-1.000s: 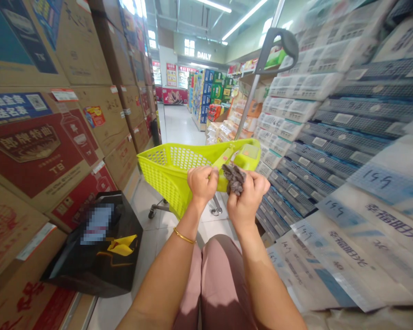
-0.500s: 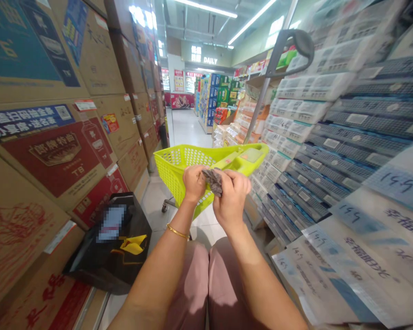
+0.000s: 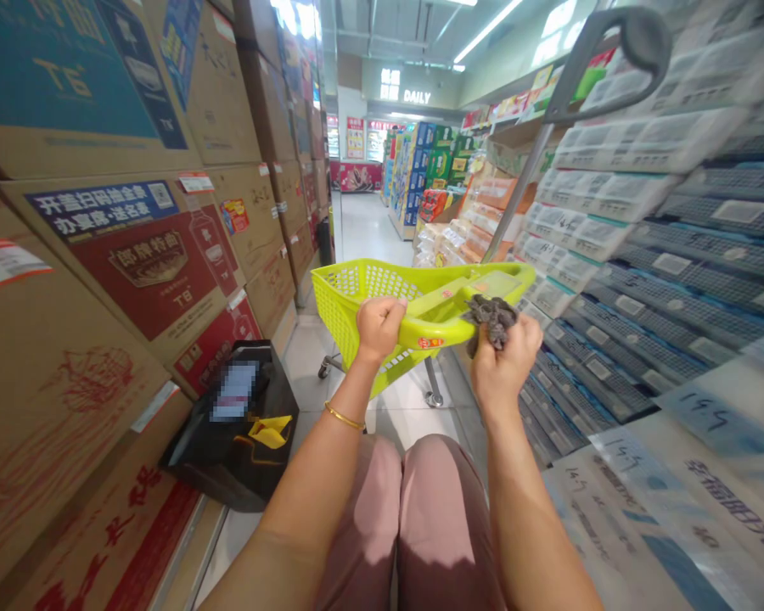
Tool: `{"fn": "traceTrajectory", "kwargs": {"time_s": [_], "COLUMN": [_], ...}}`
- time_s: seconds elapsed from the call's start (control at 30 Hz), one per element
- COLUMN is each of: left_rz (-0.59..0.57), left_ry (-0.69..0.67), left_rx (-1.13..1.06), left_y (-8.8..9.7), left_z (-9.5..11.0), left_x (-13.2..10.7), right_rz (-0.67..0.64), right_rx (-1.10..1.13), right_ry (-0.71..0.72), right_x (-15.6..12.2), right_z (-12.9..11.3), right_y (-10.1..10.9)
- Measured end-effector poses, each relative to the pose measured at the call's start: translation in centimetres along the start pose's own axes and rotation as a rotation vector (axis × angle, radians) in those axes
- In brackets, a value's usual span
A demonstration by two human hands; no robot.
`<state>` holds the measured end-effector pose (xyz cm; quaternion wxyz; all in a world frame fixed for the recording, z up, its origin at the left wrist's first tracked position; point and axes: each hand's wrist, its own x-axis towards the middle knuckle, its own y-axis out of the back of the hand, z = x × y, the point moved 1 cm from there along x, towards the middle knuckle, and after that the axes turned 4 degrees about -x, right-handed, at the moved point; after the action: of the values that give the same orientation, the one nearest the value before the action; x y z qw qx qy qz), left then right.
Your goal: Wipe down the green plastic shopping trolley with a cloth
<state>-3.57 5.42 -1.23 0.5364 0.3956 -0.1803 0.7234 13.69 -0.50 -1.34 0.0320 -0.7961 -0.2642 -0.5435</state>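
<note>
A yellow-green wheeled shopping basket (image 3: 340, 310) with perforated walls stands in front of my knees. My left hand (image 3: 379, 329) is closed around its near rim, at the left end, with the thumb on top. In my right hand (image 3: 508, 352) is a crumpled dark grey cloth (image 3: 493, 321), bunched up above the fingers. The cloth is at the right part of the basket's rim; whether it touches the plastic I cannot tell. A grey loop handle (image 3: 611, 59) tops the basket's long metal pole, which slants up to the right.
Cartons (image 3: 159, 255) are stacked along the left side. A black box or bag (image 3: 229, 475) with a yellow piece and a blurred-out patch stands on the floor there. Packaged paper goods (image 3: 643, 288) rise in stacks on the right. A tiled aisle (image 3: 362, 225) runs ahead to more shelves.
My hands have moved apart. The left has taken hold of the basket's rim, while the right has carried the cloth to the right. The view has shifted slightly left.
</note>
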Motion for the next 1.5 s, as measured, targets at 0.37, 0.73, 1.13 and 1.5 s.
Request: {"fn": "traceTrajectory", "kwargs": {"time_s": [0.37, 0.73, 1.13, 1.5], "left_rz": [0.03, -0.011, -0.072, -0.066], "left_ry": [-0.056, -0.09, 0.055, -0.025], "left_rx": [0.078, 0.055, -0.165, 0.311], "left_y": [-0.3, -0.1, 2.4, 6.1], "left_z": [-1.2, -0.7, -1.7, 1.1], "left_x": [-0.1, 0.1, 0.8, 1.3], "right_rz": [-0.121, -0.12, -0.203, -0.276], "right_rx": [-0.116, -0.116, 0.271, 0.153], "right_ry": [0.325, 0.407, 0.323, 0.246], "right_x": [-1.7, -1.4, 2.1, 1.2], "right_z": [-8.5, -6.9, -1.5, -5.0], "right_y": [-0.8, -0.7, -0.9, -2.0]}}
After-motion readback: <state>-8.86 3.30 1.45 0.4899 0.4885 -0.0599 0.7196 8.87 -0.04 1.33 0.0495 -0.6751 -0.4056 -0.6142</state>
